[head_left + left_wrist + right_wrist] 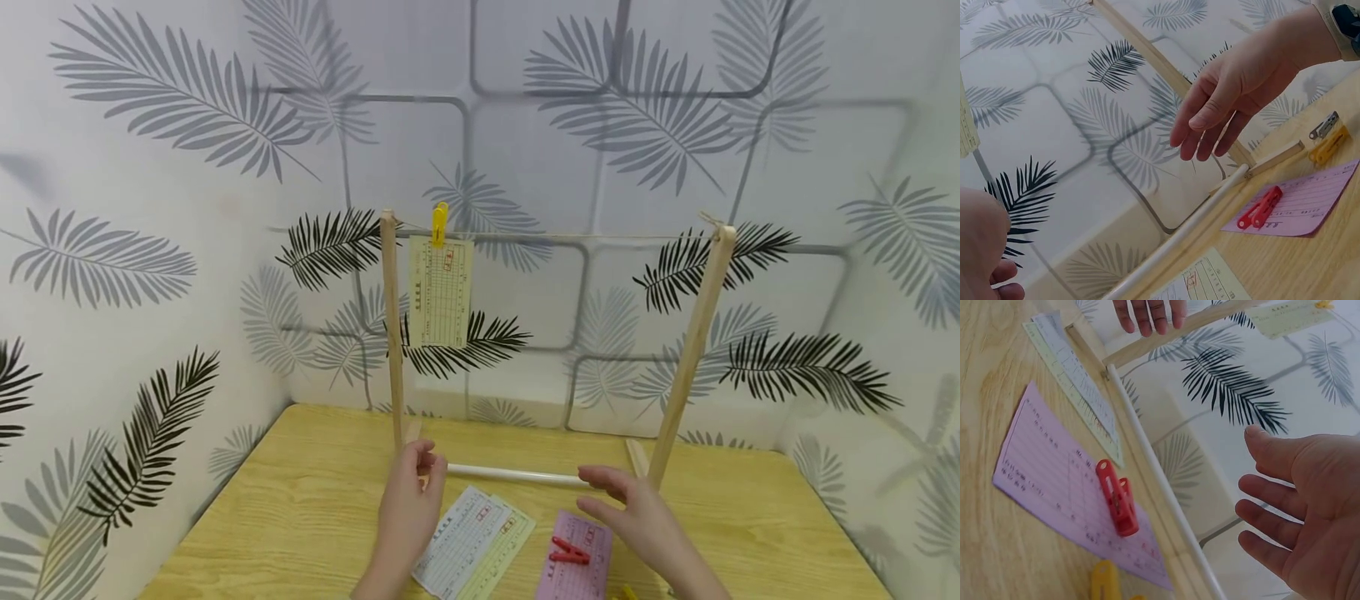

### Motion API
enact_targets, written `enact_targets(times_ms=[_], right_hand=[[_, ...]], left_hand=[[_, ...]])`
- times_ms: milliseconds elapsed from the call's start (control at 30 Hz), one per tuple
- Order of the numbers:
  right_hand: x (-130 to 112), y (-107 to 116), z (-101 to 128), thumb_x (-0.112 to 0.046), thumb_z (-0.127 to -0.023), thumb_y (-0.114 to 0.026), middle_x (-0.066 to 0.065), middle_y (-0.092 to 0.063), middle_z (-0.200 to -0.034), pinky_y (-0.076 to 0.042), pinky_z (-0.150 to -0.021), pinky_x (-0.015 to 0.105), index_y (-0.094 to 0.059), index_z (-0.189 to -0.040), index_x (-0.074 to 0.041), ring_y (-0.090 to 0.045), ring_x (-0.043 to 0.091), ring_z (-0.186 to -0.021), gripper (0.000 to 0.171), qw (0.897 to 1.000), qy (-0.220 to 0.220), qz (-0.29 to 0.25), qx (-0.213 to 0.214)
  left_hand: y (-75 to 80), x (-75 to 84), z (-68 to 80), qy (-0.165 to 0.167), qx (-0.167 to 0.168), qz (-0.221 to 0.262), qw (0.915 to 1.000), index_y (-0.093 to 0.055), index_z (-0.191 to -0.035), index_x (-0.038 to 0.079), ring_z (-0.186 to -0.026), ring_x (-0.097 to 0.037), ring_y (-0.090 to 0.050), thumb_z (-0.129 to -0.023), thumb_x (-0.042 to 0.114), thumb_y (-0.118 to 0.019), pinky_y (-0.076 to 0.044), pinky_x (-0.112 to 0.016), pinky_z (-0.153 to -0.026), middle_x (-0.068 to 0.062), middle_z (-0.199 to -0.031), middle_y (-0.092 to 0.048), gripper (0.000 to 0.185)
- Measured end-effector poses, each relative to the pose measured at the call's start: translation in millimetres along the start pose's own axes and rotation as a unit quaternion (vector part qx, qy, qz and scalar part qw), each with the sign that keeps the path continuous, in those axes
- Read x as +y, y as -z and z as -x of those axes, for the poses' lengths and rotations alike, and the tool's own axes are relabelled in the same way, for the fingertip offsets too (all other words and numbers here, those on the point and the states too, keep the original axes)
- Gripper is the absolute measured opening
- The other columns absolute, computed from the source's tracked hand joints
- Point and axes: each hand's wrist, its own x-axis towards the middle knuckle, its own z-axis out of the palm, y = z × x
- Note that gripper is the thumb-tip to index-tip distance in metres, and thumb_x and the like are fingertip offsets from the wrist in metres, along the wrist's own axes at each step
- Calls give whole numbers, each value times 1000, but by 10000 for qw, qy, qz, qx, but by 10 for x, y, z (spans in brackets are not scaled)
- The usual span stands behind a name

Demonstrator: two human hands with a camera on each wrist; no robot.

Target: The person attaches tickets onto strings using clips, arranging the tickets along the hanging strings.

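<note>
Currently, from the head view, we see our left hand (411, 498) loosely bent and our right hand (633, 507) with thumb and fingers apart, both empty above the table (300, 500). A yellow clip (439, 225) holds one hung slip (441, 296) near the left end of the string (570, 236), between two wooden posts. Below, a white slip (457, 542) overlaps a pale yellow slip (504, 550), so lifting one could drag the other if we pinch both edges. To their right is the pink slip (585, 575), with a red clip (570, 552) lying across it; pulling that paper first would likely send the clip sliding. In the left wrist view, a grey clip (1324, 125) sits beside a loose yellow clip (1329, 147) beyond the pink slip, where a careless sleeve might scatter them. From the right wrist, our right fingers are spread, well apart from the white rod (1163, 481). Tugging hard on the string might tilt a post or shake the hung slip free.
</note>
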Motion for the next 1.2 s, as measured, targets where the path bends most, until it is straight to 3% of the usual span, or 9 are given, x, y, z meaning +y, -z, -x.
enact_targets(times_ms=[300,600,733,833,900,1200], right_hand=[[210,-111,37,-18,-100,-84,10,-76,-134,-47,-115,62,-76,-136,-5,-66,38,-132,39,9991,-363,160,-157],[349,-173,64,-11,-101,-82,19,-74,-134,-51,-110,61,-73,-137,1,-65,45,-130,40,9971,-292,-363,-596],[379,-207,76,-9,-100,-83,17,-74,-130,-59,-101,46,-72,-138,2,-69,36,-121,41,9943,-476,-539,-785],[407,-210,77,-8,-100,-82,14,-75,-127,-59,-92,32,-73,-137,1,-70,30,-114,39,9934,-455,-508,-918],[427,-214,78,-7,-100,-81,12,-75,-125,-58,-90,29,-74,-135,0,-70,28,-111,36,9937,-407,-421,-954],[451,-235,60,-13,-100,-84,4,-74,-116,-59,-87,34,-77,-134,-7,-68,23,-104,35,9914,-590,-267,-1137]], left_hand=[[-113,-198,70,-62,-500,-796,9956,-67,-136,1,-106,-28,-64,-105,21,-77,-55,-51,-89,-11,-118,-68,38],[-207,-301,122,139,-783,-1445,9863,-69,-138,4,-103,-28,-65,-97,28,-87,-51,-53,-84,-9,-114,-71,51],[-245,-361,151,89,-836,-1719,9815,-68,-140,5,-105,-29,-65,-93,30,-90,-52,-56,-86,-8,-114,-71,57],[-265,-390,164,38,-860,-1852,9789,-69,-140,5,-104,-29,-63,-92,30,-92,-51,-55,-86,-8,-112,-70,59],[-277,-405,170,55,-904,-1977,9761,-69,-139,5,-103,-28,-63,-91,30,-92,-51,-55,-87,-7,-110,-70,59],[-284,-412,202,-15,-1211,-2378,9637,-70,-139,3,-112,-39,-64,-86,36,-95,-53,-62,-94,-20,-124,-70,68]])
